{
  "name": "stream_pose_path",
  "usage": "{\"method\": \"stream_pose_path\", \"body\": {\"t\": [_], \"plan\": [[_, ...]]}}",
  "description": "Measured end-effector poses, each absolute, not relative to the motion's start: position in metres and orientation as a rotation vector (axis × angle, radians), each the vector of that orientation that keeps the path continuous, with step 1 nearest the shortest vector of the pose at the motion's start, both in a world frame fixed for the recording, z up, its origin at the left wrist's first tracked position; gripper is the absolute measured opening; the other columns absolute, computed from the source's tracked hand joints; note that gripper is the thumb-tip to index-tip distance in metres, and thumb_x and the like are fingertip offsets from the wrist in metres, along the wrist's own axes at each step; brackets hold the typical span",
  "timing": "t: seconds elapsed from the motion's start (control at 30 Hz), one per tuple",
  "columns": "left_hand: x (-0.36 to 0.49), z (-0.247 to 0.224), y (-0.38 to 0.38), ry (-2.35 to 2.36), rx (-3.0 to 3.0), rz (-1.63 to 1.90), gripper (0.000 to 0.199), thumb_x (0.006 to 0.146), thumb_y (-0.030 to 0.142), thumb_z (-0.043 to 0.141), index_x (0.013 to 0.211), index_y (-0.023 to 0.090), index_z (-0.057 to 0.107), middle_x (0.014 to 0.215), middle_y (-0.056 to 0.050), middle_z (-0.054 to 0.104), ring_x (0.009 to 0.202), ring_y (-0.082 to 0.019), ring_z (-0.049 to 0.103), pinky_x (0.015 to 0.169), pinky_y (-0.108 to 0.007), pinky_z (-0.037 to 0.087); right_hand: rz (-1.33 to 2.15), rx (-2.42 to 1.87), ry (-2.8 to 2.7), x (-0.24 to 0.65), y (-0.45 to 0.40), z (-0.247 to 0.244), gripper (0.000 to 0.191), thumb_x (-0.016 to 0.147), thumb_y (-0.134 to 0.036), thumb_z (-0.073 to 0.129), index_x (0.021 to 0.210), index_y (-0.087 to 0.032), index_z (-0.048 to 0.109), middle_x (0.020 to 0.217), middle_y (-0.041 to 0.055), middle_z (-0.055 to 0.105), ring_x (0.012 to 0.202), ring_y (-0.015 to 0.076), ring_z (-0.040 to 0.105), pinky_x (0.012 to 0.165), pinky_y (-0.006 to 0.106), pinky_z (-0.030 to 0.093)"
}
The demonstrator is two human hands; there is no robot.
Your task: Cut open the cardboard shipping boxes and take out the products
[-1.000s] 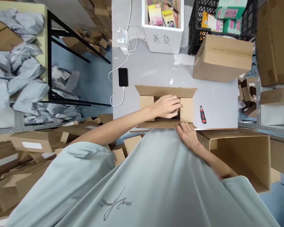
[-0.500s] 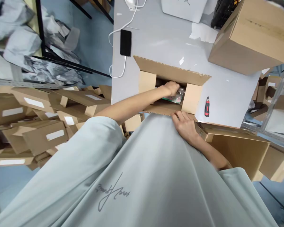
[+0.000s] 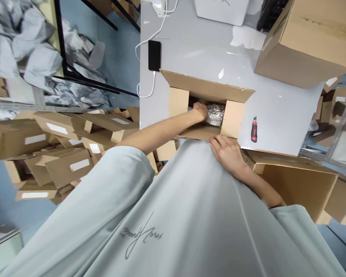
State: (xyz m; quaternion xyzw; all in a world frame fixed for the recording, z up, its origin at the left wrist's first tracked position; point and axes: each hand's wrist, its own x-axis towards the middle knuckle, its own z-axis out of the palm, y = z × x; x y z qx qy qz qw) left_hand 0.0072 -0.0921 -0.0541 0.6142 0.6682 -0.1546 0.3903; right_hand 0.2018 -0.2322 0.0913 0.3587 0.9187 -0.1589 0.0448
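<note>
On the table [image 3: 190, 46], a cardboard box [image 3: 207, 87] stands with its flaps open, and in its right part lies a clear, shiny plastic-wrapped package [image 3: 215, 114] with some green along its lower edge. The left hand [image 3: 200, 110] reaches down into the box, just left of the package, its fingers curled in; whether they pinch anything cannot be told, as the fingertips are out of sight. The right hand [image 3: 225, 151] lies over the box's near edge, fingers bent and close together on the cardboard, the thumb hidden, so a firm hold there cannot be made out either. A red and black knife [image 3: 254, 130] lies to the right of the box, and a phone [image 3: 155, 55] on a white cable beyond its left corner. At the top, a white tub [image 3: 222, 12] and a black crate [image 3: 271, 14] are cut off, their contents unseen; a larger carton [image 3: 311, 50] partly covers the crate. What the package holds is blurred by glare.
</note>
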Motion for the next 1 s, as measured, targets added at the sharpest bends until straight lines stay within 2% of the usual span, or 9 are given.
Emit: {"method": "stream_pose_path", "body": {"t": [0.13,0.2,0.37,0.47,0.6,0.67,0.8,0.9,1.0], "plan": [[0.01,-0.065,-0.105,1.741,1.644,-0.541,0.078,0.102,0.021,0.064,0.172,-0.008,0.046,0.175,-0.043,0.044,0.17,-0.052,0.037,0.136,-0.068,0.025,-0.542,1.072,2.788,0.198,-0.228,0.094,0.026,0.12,-0.018,0.052,0.125,-0.02,0.078,0.122,0.0114,0.078,0.11,0.0258,0.066,0.092,0.036,0.051],[0.015,-0.068,-0.11,1.707,1.699,-0.572,0.073,0.102,0.017,0.058,0.171,-0.006,0.049,0.173,-0.041,0.048,0.169,-0.052,0.04,0.135,-0.072,0.024,-0.55,1.04,2.793,0.197,-0.23,0.093,0.028,0.12,-0.017,0.052,0.129,-0.02,0.077,0.124,0.0113,0.078,0.112,0.0262,0.066,0.093,0.036,0.051],[0.024,-0.062,-0.111,1.63,1.805,-0.63,0.063,0.104,0.021,0.058,0.163,-0.001,0.058,0.157,-0.039,0.065,0.154,-0.051,0.057,0.127,-0.076,0.035,-0.523,1.031,2.828,0.198,-0.24,0.089,0.029,0.119,-0.017,0.053,0.135,-0.018,0.077,0.127,0.0117,0.079,0.115,0.0268,0.067,0.099,0.037,0.053],[0.025,-0.042,-0.111,1.612,1.861,-0.659,0.065,0.101,0.02,0.065,0.161,-0.004,0.059,0.152,-0.039,0.067,0.148,-0.049,0.061,0.127,-0.071,0.038,-0.541,1.074,2.844,0.198,-0.242,0.084,0.029,0.119,-0.017,0.052,0.135,-0.019,0.077,0.125,0.0112,0.08,0.112,0.0264,0.068,0.098,0.037,0.054],[0.026,0.002,-0.118,1.589,1.971,-0.638,0.079,0.09,0.017,0.078,0.164,-0.003,0.055,0.161,-0.038,0.059,0.147,-0.045,0.059,0.123,-0.054,0.045,-0.532,1.135,2.874,0.197,-0.239,0.079,0.029,0.119,-0.016,0.053,0.132,-0.019,0.078,0.123,0.0116,0.08,0.11,0.0269,0.069,0.097,0.039,0.055],[0.026,0.028,-0.124,1.569,2.052,-0.612,0.074,0.09,0.016,0.078,0.159,-0.001,0.059,0.16,-0.035,0.06,0.144,-0.043,0.06,0.117,-0.049,0.049,-0.522,1.153,2.887,0.196,-0.237,0.078,0.029,0.119,-0.016,0.052,0.131,-0.019,0.078,0.122,0.0115,0.081,0.109,0.0271,0.07,0.096,0.04,0.055],[0.023,0.078,-0.137,1.538,2.151,-0.59,0.053,0.091,0.012,0.072,0.144,0.004,0.071,0.147,-0.029,0.069,0.133,-0.041,0.066,0.105,-0.045,0.051,-0.531,1.176,2.894,0.195,-0.232,0.08,0.03,0.119,-0.016,0.052,0.133,-0.02,0.078,0.118,0.0109,0.08,0.106,0.0271,0.069,0.093,0.04,0.054],[0.007,0.113,-0.143,1.55,2.168,-0.586,0.052,0.089,0.017,0.078,0.14,0.007,0.074,0.14,-0.026,0.072,0.125,-0.041,0.07,0.101,-0.046,0.053,-0.511,1.189,2.897,0.195,-0.229,0.08,0.03,0.121,-0.019,0.05,0.127,-0.02,0.08,0.114,0.0102,0.08,0.104,0.026,0.069,0.091,0.039,0.052],[-0.027,0.146,-0.148,1.59,2.167,-0.546,0.055,0.086,0.031,0.085,0.136,0.009,0.077,0.133,-0.023,0.075,0.121,-0.043,0.073,0.097,-0.045,0.055,-0.504,1.206,2.905,0.196,-0.226,0.079,0.032,0.122,-0.023,0.049,0.121,-0.021,0.081,0.112,0.0096,0.081,0.102,0.0251,0.07,0.089,0.038,0.051]]}}
